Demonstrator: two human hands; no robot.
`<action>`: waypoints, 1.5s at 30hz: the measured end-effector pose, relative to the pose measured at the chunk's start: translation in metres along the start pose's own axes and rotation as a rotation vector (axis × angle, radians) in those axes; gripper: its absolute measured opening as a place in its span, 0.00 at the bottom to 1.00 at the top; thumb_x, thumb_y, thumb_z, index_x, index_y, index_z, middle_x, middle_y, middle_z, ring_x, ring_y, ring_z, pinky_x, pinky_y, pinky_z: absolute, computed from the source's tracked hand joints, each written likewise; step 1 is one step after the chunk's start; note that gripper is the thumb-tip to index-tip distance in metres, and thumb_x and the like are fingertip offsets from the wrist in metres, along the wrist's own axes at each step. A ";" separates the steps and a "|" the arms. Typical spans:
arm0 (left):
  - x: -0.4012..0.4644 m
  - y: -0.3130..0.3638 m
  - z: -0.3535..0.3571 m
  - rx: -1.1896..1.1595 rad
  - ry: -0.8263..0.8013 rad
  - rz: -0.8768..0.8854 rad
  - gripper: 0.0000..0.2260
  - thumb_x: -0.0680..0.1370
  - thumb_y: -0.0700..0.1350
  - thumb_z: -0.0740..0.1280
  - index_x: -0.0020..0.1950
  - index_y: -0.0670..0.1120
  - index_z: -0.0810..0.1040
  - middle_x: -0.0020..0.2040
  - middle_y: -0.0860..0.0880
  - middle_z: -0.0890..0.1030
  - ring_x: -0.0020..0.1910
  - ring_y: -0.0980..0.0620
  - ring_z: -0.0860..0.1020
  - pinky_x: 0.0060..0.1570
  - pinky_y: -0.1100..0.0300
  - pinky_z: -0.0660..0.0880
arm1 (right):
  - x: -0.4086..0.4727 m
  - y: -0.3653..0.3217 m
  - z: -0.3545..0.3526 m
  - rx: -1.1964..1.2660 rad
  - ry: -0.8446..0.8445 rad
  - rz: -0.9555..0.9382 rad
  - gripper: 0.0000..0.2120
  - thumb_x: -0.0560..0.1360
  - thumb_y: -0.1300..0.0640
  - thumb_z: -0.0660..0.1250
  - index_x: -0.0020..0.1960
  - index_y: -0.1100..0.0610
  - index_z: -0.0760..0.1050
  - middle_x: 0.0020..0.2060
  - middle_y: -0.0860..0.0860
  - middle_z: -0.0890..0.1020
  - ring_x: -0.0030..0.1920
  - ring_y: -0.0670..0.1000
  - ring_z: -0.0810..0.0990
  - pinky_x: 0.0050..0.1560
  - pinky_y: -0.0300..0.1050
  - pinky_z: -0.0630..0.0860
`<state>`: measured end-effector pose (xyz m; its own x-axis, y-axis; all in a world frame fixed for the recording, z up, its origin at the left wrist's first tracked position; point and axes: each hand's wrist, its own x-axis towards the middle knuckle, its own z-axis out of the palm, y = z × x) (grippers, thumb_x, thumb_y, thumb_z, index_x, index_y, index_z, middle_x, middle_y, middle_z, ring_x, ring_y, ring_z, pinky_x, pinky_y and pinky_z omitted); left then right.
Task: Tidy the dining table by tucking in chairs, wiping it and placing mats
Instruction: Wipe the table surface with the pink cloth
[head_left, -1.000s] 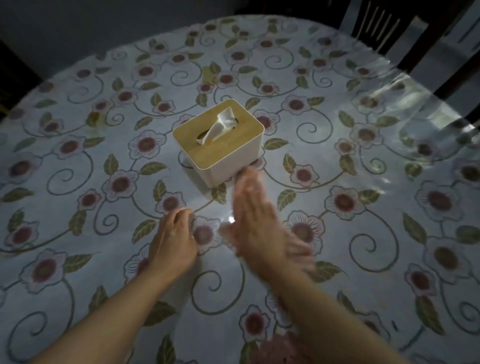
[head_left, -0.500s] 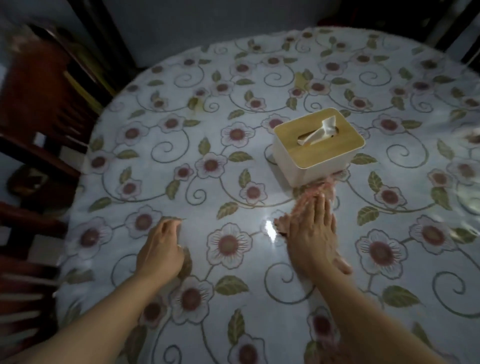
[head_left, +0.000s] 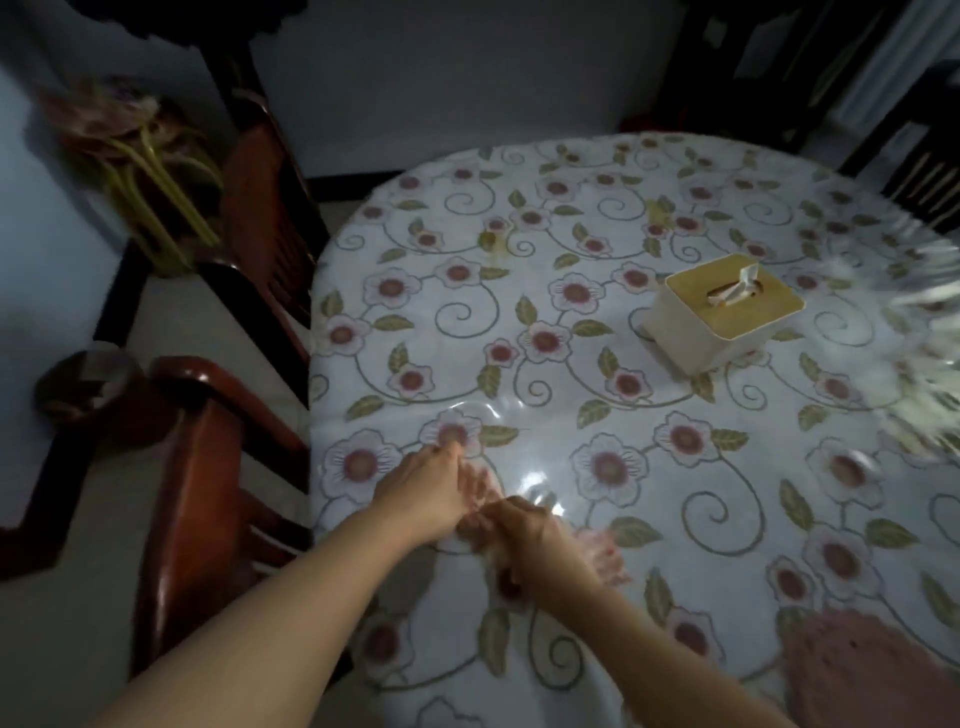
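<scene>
The round dining table (head_left: 571, 322) wears a floral cloth under clear plastic. My right hand (head_left: 537, 540) presses a pink cloth (head_left: 605, 558) flat on the table near its left front edge; the hand and the cloth are blurred. My left hand (head_left: 431, 488) rests flat on the table just left of it, almost touching, with nothing in it. A red-brown wooden chair (head_left: 208, 467) stands close against the table's left edge, and a second one (head_left: 260, 208) stands behind it.
A white tissue box (head_left: 722, 317) with a wooden lid sits at the right of the table. A pink knitted thing (head_left: 862, 670) lies at the bottom right. Dark chairs (head_left: 914, 150) stand at the far right. A potted plant (head_left: 140, 156) is on the floor at the left.
My right hand has swept the cloth leftward from below the tissue box to beside my left hand. The view has swung left, bringing the chairs into sight.
</scene>
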<state>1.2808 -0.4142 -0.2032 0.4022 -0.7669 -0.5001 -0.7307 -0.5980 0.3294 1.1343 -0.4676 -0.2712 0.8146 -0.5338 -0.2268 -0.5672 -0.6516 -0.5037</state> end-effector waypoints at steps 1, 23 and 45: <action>-0.007 -0.005 -0.008 0.008 -0.009 0.040 0.21 0.77 0.44 0.59 0.70 0.47 0.62 0.69 0.42 0.70 0.67 0.42 0.69 0.64 0.48 0.68 | -0.005 -0.010 -0.006 -0.003 0.054 0.065 0.18 0.72 0.63 0.67 0.60 0.52 0.75 0.54 0.51 0.79 0.52 0.56 0.80 0.46 0.45 0.75; -0.032 -0.028 -0.091 0.177 -0.050 0.278 0.21 0.76 0.40 0.58 0.70 0.47 0.63 0.70 0.46 0.67 0.67 0.45 0.68 0.62 0.53 0.68 | -0.017 -0.087 -0.074 0.617 0.693 0.527 0.19 0.69 0.40 0.55 0.46 0.55 0.70 0.41 0.56 0.80 0.40 0.58 0.80 0.40 0.60 0.79; 0.077 -0.071 -0.176 0.401 -0.156 0.785 0.21 0.78 0.42 0.59 0.71 0.48 0.63 0.70 0.48 0.68 0.67 0.47 0.68 0.60 0.53 0.68 | 0.076 -0.151 -0.049 0.507 1.194 1.005 0.11 0.79 0.62 0.56 0.60 0.58 0.70 0.54 0.56 0.78 0.55 0.57 0.77 0.47 0.43 0.73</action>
<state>1.4606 -0.4717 -0.1241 -0.3533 -0.8630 -0.3611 -0.9135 0.2349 0.3322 1.2761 -0.4362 -0.1721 -0.5200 -0.8541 0.0001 -0.4880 0.2970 -0.8208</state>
